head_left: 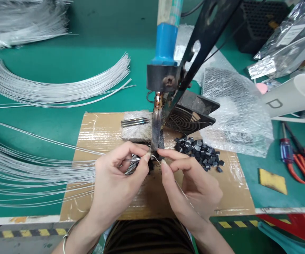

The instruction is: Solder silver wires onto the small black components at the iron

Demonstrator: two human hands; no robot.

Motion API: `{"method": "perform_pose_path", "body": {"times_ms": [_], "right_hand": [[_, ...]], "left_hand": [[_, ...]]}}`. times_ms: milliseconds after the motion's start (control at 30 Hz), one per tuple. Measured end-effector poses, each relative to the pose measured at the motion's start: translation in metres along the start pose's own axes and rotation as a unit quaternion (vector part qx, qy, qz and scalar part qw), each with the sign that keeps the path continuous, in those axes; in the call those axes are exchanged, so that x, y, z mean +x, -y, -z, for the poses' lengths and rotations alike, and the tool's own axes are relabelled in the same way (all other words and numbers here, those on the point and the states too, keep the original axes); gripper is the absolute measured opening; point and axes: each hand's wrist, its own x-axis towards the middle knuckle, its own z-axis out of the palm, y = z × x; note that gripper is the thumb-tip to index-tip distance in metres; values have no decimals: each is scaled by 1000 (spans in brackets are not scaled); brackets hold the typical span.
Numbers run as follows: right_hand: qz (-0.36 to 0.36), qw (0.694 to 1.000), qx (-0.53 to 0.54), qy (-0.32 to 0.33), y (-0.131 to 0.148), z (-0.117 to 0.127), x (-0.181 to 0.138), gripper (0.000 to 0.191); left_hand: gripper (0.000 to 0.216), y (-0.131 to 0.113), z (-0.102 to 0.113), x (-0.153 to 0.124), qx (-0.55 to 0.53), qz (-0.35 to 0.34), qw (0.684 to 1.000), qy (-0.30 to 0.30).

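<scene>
My left hand (123,180) is closed in a pinch beside the soldering iron (156,123), whose tip points down. A thin wire end shows at its fingertips; any small part there is mostly hidden. Between the thumb and forefinger of my right hand (191,187) is a thin silvery solder wire (180,187), its end close under the iron's tip and its length trailing along the palm. Behind my left hand runs a loose bundle of grey-white wires (49,173). Small black pieces (200,153) lie heaped just beyond my right hand.
A black metal arm (200,46) holds the iron above the cardboard (94,130). Behind it sit a fan (191,118) and bubble wrap (237,116). Another wire bundle (62,90) lies at left. Orange-handled scissors (302,169) and a yellow sponge (273,180) are at right.
</scene>
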Motion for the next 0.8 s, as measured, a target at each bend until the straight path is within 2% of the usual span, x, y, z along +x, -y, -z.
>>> {"method": "perform_pose_path", "body": {"times_ms": [233, 800], "right_hand": [[-10, 1000, -15, 2, -1, 0, 0, 25], [22, 999, -35, -16, -1, -2, -1, 24]], "left_hand": [[15, 1, -1, 0, 1, 0, 1000, 6], [14, -2, 0, -2, 16, 5, 1000, 1]]}}
